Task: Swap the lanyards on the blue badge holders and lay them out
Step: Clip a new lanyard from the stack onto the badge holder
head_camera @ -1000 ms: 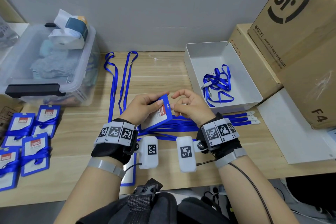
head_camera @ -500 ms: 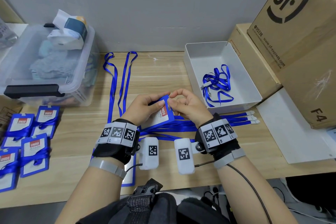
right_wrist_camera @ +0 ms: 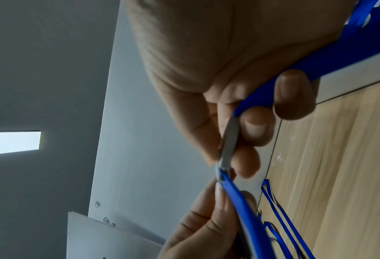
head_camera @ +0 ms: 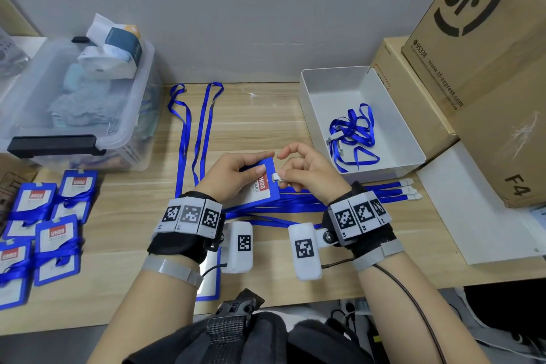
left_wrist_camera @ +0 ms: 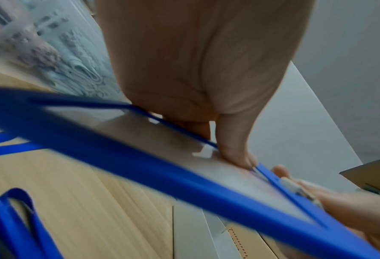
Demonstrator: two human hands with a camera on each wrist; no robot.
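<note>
Plainly mid-swap, the badge holder (head_camera: 260,186) sits lifted off the table (head_camera: 260,115) near the middle of the head view, tilted, its red-labelled card face up. The left hand (head_camera: 233,174) clamps it, thumb on the front and fingers curled behind, as the left wrist view confirms. At the holder's 3 o'clock edge the right hand (head_camera: 307,171) pinches a white clip (head_camera: 277,177) between thumb and fingertips right at the slot; the right wrist view shows that clip's lanyard (right_wrist_camera: 331,61) running back under the curled lower fingers. Whether the clip is already through the slot I cannot tell, so I judge this to be the threading or fastening step for this holder. Beneath the hands a bundle of straight lanyards (head_camera: 381,192) stretches toward 3 o'clock with white clips at its far end, and two long loops (head_camera: 198,127) run up toward 12 o'clock. Another holder (head_camera: 211,281) peeks out under the left wrist at 6 o'clock. At 9 o'clock lie several holders wrapped in lanyards (head_camera: 44,227), though whether they are finished or waiting is unclear. A white tray (head_camera: 325,91) at 2 o'clock holds a tangled lanyard (head_camera: 353,136), likely a removed one. Laying this holder out remains, and probably more swaps too.
</note>
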